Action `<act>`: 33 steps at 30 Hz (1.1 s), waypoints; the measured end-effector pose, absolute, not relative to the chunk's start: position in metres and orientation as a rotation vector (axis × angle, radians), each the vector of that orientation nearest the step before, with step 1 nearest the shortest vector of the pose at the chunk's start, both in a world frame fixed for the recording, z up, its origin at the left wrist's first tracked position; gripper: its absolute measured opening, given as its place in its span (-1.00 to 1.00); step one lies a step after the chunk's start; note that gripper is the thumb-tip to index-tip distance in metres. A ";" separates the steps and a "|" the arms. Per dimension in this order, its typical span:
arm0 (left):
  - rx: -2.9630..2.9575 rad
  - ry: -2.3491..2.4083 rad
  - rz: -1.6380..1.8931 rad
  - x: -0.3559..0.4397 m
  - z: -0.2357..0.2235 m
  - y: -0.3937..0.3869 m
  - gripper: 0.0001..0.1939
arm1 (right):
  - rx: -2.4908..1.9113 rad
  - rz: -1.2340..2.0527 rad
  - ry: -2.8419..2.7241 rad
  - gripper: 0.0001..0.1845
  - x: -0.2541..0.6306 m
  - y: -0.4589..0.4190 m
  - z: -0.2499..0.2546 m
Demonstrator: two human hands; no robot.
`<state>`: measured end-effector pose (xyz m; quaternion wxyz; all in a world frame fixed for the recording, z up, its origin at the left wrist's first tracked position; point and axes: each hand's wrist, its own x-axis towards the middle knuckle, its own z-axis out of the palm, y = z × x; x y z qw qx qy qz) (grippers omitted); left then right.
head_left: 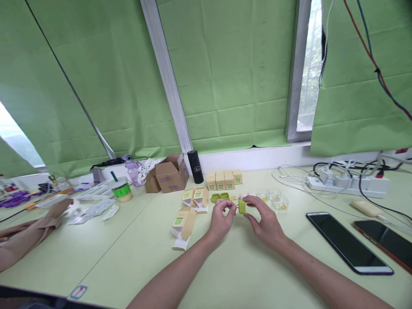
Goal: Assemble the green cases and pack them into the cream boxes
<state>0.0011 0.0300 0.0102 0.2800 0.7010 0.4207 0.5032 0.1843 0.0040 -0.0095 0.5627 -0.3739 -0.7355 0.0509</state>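
Observation:
My right hand grips a small green case between thumb and fingers, just above the table. Close beside it, my left hand is closed in a pinch at the case's left side. A thin yellowish bit shows between the left fingertips and the case, too small to name. Behind my left hand lies an open green case with two halves. Small yellow pieces lie to its right. Clear plastic boxes with yellow items inside sit beyond my right hand.
Opened small cartons lie left of my hands; several closed cartons stand behind. A black bottle and cardboard box are at the back. Right are a phone and power strip. Another person's arm reaches in left.

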 end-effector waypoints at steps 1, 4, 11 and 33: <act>1.880 1.130 1.347 0.001 0.010 0.030 -0.77 | -0.880 0.120 -1.733 -0.57 0.184 0.004 -0.009; 1.872 1.133 1.355 0.001 0.011 0.030 -0.76 | -0.878 0.120 -1.732 -0.58 0.184 0.004 -0.009; 1.859 1.132 1.370 0.000 0.012 0.030 -0.72 | -0.875 0.109 -1.721 -0.58 0.184 0.004 -0.009; 1.857 1.196 1.524 -0.007 0.009 0.032 -0.79 | -0.931 0.082 -1.740 -0.49 0.189 0.005 -0.008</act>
